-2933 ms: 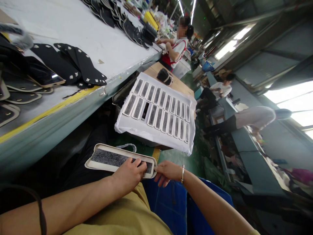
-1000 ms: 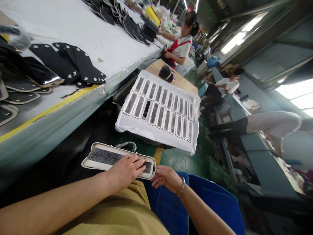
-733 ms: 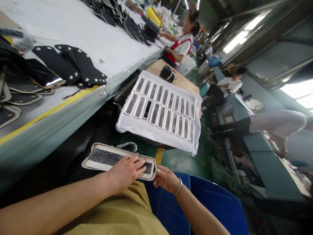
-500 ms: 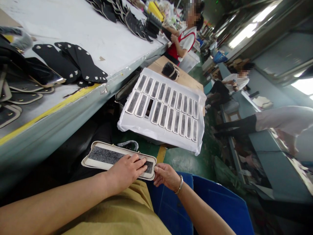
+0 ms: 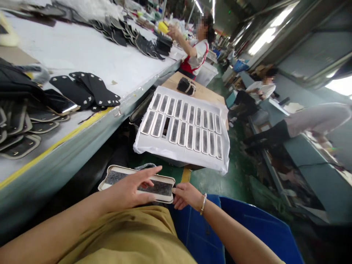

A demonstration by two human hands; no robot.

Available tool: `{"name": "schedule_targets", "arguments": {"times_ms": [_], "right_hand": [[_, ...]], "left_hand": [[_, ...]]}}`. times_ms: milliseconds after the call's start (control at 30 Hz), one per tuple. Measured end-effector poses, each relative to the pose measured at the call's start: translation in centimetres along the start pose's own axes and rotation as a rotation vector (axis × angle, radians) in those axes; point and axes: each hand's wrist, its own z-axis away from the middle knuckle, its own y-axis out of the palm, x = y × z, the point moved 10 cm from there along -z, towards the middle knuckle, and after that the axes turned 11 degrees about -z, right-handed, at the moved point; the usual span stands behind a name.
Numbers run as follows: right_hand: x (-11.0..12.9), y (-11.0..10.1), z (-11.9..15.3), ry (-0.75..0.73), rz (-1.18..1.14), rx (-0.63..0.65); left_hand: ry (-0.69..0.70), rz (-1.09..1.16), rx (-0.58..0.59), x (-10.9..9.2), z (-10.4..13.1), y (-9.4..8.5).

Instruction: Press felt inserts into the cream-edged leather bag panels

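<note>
A long cream-edged piece (image 5: 162, 187) with a dark grey fuzzy strip along its middle lies across my lap. Over its centre is my left hand (image 5: 137, 187), fingers spread, thumb near the lower edge. My right hand (image 5: 187, 195), with a bracelet at the wrist, pinches the piece's right end between thumb and curled fingers. Behind the piece a plastic-wrapped handle (image 5: 147, 166) shows partly. Beyond it, a white-covered board (image 5: 181, 154) holds two rows of similar cream-edged strips (image 5: 174, 131), with one gap in the front row.
On the left, a long table (image 5: 104, 126) with yellow edging bears black cut pieces (image 5: 95, 90) and a phone (image 5: 62, 102). A black rolled bundle (image 5: 186, 86) rests on cardboard behind the board. Blue panels (image 5: 247, 223) stand at lower right. Other people are farther back.
My left hand has gone from lying flat on the strip to fingers spread and raised, slightly further left. My right hand stays at the piece's right end. The camera view has shifted a little.
</note>
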Motion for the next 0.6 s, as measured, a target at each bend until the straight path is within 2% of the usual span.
{"name": "schedule_targets", "arguments": {"times_ms": [67, 100, 133, 167, 233, 300, 367, 467, 600], "right_hand": [[0.3, 0.1, 0.4, -0.024, 0.001, 0.002], [0.4, 0.2, 0.5, -0.038, 0.001, 0.005], [0.5, 0.2, 0.6, -0.049, 0.002, 0.009], [0.6, 0.2, 0.5, -0.060, 0.001, 0.018], [0.4, 0.4, 0.1, -0.056, -0.028, 0.059], [0.3, 0.4, -0.3, -0.055, -0.044, 0.094], [0.0, 0.3, -0.7, -0.043, -0.049, 0.121], [-0.5, 0.2, -0.8, 0.007, -0.061, 0.154], [-0.5, -0.1, -0.9, 0.064, 0.016, 0.119]], "left_hand": [[-0.183, 0.191, -0.347, 3.8, 2.5, -6.1], [-0.274, 0.240, -0.551, 6.1, 4.5, -9.0], [-0.344, 0.281, -0.686, 8.2, 6.4, -10.9], [-0.415, 0.355, -0.702, 10.3, 7.7, -11.4], [-0.551, 0.547, -0.501, 14.1, 8.7, -9.4], [-0.596, 0.691, -0.313, 15.9, 8.8, -6.6], [-0.592, 0.755, -0.240, 16.5, 8.4, -4.7], [-0.618, 0.756, -0.178, 16.3, 7.8, -3.3], [-0.682, 0.664, -0.100, 15.6, 7.6, -3.4]]}}
